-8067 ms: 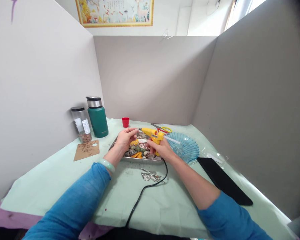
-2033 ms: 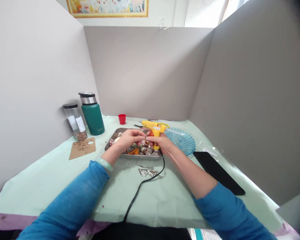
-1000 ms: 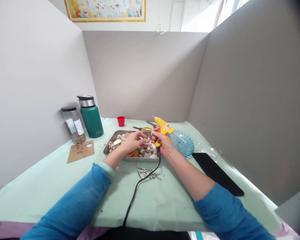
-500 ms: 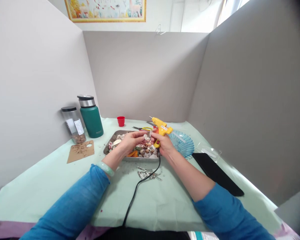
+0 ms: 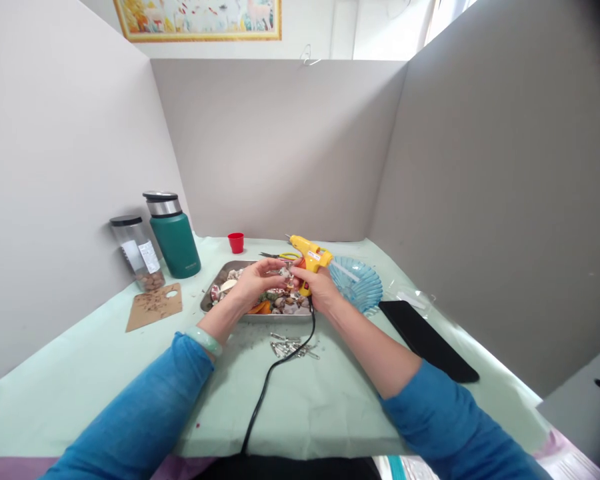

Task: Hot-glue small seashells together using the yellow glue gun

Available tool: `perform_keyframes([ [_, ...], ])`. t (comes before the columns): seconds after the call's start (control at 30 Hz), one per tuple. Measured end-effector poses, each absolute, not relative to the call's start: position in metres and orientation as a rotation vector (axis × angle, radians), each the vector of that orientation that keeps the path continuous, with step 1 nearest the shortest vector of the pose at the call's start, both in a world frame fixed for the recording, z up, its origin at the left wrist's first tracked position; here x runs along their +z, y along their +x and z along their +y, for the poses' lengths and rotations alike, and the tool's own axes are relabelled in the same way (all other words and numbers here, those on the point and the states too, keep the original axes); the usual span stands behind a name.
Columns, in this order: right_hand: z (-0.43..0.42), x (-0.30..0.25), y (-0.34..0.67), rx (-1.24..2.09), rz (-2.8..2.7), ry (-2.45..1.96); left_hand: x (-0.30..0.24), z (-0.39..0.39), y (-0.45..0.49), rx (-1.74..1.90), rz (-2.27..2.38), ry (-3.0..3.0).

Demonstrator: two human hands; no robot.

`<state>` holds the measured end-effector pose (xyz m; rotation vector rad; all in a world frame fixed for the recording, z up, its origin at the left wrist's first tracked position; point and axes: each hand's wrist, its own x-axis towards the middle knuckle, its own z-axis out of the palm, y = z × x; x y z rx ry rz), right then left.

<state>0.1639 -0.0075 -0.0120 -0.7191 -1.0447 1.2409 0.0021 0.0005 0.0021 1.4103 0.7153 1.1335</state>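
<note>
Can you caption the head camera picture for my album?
Right hand holds a yellow glue gun near the left hand, above a tray of shells.

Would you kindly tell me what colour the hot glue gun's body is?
The hot glue gun's body is yellow, as the head view shows best.

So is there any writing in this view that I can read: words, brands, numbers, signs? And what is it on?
No text is clear enough to quote.
Clear jar: a white label with fine print, too blurred to read.
Green bottle: a faint mark low on its side, too small to read.
Yellow glue gun, in the right hand: a pale label on its body, too small to read.
</note>
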Motion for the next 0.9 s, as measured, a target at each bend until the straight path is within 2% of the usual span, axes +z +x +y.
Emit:
perform_keyframes([
  [0.9,-0.0066,-0.0133,0.1599,1.203,-1.061,-0.761,-0.0044,0.0077,0.0042,1.349,0.848,1.753],
])
